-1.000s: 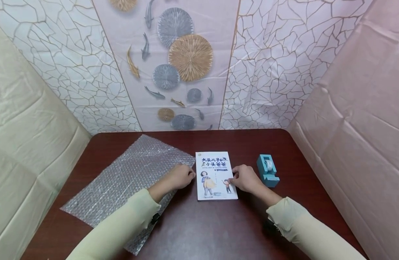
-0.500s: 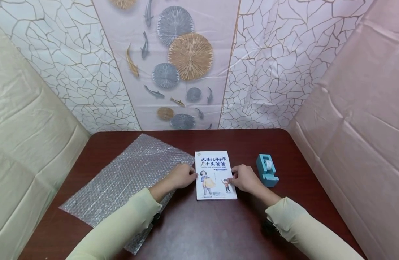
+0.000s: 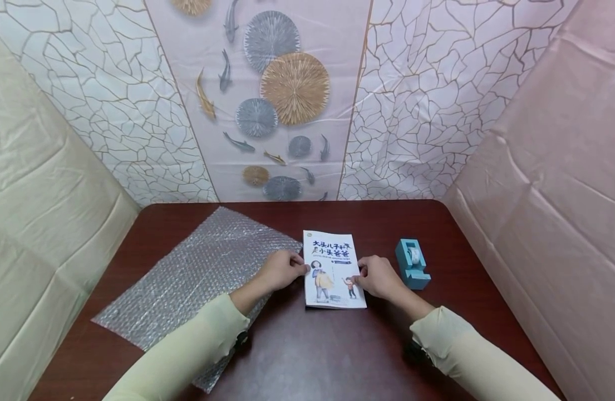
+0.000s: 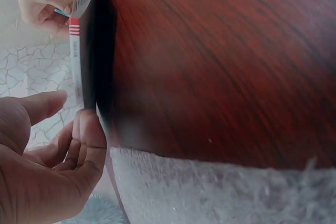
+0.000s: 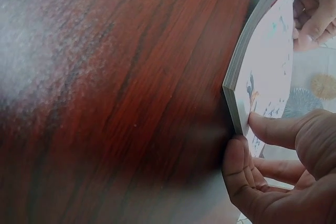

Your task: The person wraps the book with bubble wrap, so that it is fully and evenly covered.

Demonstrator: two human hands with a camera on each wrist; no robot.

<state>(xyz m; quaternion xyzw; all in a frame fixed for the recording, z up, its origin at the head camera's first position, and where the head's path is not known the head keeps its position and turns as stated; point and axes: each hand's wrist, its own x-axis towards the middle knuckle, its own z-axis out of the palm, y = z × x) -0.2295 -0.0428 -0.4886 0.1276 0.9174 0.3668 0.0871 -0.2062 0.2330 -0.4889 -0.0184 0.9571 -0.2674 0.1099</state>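
Observation:
A thin white book with Chinese title lettering and drawn figures on its cover is on the table between both hands. Its spine side is raised, and the pages bow slightly in the left wrist view. My left hand holds the spine edge, fingertips curled against its underside and thumb close over the cover side. On the opposite edge my right hand pinches the book, with its thumb on the cover and fingers at the lower edge.
A sheet of bubble wrap lies flat at the left, partly under my left forearm. A teal tape dispenser with a clear roll stands right of the book. The dark red table ends at a patterned cloth backdrop.
My left hand has moved slightly right onto the book's spine edge, and that side has risen from the table. The right hand stays at the right edge.

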